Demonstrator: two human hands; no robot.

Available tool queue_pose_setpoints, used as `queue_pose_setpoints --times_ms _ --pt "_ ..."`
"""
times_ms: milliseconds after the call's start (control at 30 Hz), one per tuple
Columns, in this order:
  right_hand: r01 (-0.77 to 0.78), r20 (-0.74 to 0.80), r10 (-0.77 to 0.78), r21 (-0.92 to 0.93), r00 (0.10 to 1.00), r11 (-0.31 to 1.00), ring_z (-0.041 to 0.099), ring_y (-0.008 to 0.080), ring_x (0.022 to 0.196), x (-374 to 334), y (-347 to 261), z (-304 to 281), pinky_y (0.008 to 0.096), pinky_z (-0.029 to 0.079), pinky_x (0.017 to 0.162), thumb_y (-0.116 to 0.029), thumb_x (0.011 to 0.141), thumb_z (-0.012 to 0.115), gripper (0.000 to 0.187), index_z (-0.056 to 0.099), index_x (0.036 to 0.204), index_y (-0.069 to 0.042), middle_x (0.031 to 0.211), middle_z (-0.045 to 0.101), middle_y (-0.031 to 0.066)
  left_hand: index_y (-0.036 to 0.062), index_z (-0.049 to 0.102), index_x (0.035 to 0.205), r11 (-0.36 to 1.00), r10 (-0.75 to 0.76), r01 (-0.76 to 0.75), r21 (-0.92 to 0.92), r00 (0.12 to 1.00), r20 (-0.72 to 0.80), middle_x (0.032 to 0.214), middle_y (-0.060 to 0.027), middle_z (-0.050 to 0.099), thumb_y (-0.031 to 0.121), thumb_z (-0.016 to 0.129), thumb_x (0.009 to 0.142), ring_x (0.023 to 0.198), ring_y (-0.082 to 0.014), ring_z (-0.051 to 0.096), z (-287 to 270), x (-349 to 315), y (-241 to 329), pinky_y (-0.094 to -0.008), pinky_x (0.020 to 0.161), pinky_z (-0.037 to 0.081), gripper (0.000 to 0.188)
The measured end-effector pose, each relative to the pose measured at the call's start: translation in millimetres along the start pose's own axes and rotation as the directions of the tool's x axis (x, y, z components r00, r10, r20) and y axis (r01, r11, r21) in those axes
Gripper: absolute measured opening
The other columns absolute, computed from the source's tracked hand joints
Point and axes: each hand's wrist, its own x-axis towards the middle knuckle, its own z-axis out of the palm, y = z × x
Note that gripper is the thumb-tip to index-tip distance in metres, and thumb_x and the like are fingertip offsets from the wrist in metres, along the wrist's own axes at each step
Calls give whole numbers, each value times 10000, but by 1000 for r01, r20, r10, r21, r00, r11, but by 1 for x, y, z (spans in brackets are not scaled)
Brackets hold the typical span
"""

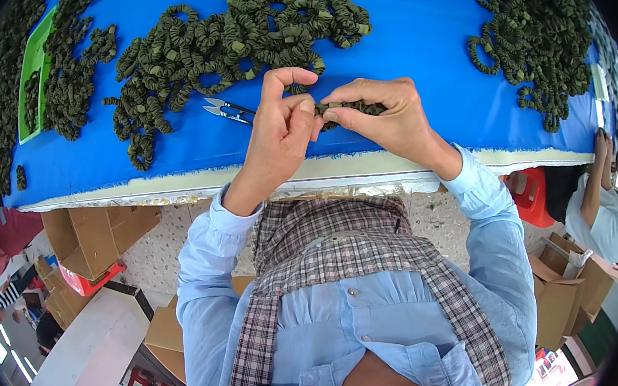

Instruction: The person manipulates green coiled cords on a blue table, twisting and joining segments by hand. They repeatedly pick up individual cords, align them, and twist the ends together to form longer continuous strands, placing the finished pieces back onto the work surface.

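Note:
Over the near part of the blue cloth, both my hands meet at one dark green gathered fabric scrunchie [349,106]. My right hand [394,114] pinches it between thumb and fingers, and the fingers cover part of the ring. At its left end my left hand [281,132] is closed in a pinch, with the index finger raised and bent above. Thread snips [228,110] with bare metal blades lie just left of my left hand, their handles partly hidden behind it. Beyond my hands spreads a loose heap of similar scrunchies [265,41].
More scrunchies [531,30] are heaped at the right, and others lie at the far left around a green plastic tray [24,109]. The table's near edge [366,165] runs just below my wrists. Cardboard boxes [93,232] stand below at the left. Other people [600,202] sit at both sides.

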Motion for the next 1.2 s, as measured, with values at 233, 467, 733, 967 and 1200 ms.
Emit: queue_pose_setpoints --times_ms 233,467,733,967,1200 --pt "-54 -6 54 10 999 998 466 -4 560 1 -3 -12 177 298 456 -45 786 732 114 725 897 -21 744 654 -6 -12 462 1126 927 52 -75 -369 996 -72 585 14 466 15 418 923 547 -45 419 -10 0 -9 -209 611 416 210" --pt "4 28 -2 -99 1000 995 469 17 529 2 -11 -15 196 322 436 -67 783 726 71 708 834 -20 709 645 2 -20 651 981 1000 28 -29 -12 998 -65 637 14 577 101 608 903 591 -12 480 -4 -1 -5 -191 551 395 150" --pt "163 21 -161 -170 987 972 467 44 517 7 -9 -22 213 294 433 -50 755 737 84 707 824 -12 678 619 18 49 558 798 967 -23 -6 -257 994 -109 566 36 493 188 605 935 576 -61 472 -12 -5 -12 -211 589 409 201" --pt "71 16 -70 -129 997 989 510 44 567 4 -10 -36 214 352 452 -40 773 719 81 692 843 -8 740 646 21 72 542 822 860 140 -190 -474 980 -140 508 66 357 207 550 963 562 -85 423 -7 -3 -11 -263 671 408 195" --pt "87 0 -88 134 996 987 659 142 877 6 -7 -29 252 539 728 -2 803 703 282 596 1062 27 955 663 72 58 563 929 955 36 -34 -295 999 0 526 47 440 229 587 949 592 -69 491 3 2 -20 -236 624 434 174"
